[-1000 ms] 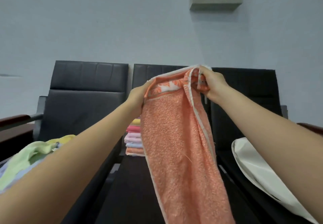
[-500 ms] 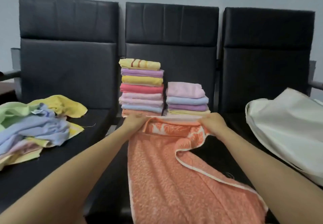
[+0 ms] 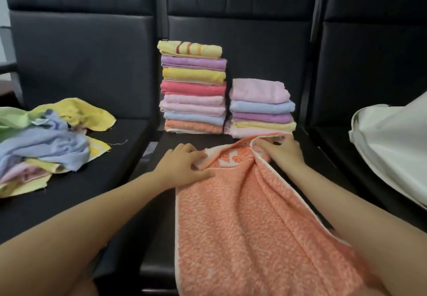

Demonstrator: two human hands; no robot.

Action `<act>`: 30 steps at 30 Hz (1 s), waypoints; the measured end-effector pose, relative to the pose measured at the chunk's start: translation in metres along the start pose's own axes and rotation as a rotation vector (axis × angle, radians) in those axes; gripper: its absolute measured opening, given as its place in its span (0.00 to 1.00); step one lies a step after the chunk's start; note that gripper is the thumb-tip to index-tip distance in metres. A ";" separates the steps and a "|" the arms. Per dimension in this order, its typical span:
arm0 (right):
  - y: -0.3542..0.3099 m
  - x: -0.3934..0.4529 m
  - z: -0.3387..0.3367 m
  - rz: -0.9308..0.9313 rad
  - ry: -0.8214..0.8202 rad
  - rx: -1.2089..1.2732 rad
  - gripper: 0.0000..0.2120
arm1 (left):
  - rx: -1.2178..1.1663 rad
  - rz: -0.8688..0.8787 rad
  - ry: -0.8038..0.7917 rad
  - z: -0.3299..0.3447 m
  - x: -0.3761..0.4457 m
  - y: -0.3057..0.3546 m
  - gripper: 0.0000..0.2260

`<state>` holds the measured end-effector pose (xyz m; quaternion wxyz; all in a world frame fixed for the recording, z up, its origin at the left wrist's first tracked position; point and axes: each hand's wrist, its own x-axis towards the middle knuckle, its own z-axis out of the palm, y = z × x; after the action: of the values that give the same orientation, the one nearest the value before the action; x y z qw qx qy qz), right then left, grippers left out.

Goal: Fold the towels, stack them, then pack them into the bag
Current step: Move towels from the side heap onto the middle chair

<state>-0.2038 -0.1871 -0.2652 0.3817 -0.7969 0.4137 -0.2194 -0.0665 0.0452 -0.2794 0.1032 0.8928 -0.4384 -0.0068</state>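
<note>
Both hands, left (image 3: 184,166) and right (image 3: 285,150), pinch the orange towel's (image 3: 254,226) far corners.

Two folded stacks (image 3: 193,90) behind spread towel (image 3: 254,214); loose pile (image 3: 44,141) left, bag (image 3: 392,147) right

The single head view looks forward and down from just behind the left hand (image 3: 184,166) and right hand (image 3: 285,150), close to both; beyond them three black seats (image 3: 80,69) fill the frame, edges probably bent by the wide lens
</note>
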 end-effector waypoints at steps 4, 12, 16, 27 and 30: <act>-0.007 -0.022 0.012 -0.182 -0.060 -0.441 0.44 | -0.003 0.044 0.184 -0.001 0.004 0.002 0.16; -0.007 -0.018 0.002 -0.250 -0.227 -0.351 0.21 | -0.872 -0.533 0.490 -0.024 0.039 -0.008 0.18; -0.015 -0.020 0.008 -0.326 -0.298 -0.532 0.33 | -0.914 -0.623 0.370 -0.012 0.044 -0.021 0.10; -0.004 -0.005 -0.017 -0.174 -0.058 -0.007 0.15 | -0.604 -0.503 -0.118 -0.032 -0.042 0.019 0.16; 0.018 0.002 -0.038 -0.098 0.099 -0.007 0.15 | -0.439 -0.437 -0.292 -0.035 -0.057 0.029 0.17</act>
<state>-0.2371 -0.2114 -0.2559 0.3467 -0.8056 0.3934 -0.2756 -0.1210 0.0790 -0.2445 0.2250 0.9118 -0.2350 -0.2507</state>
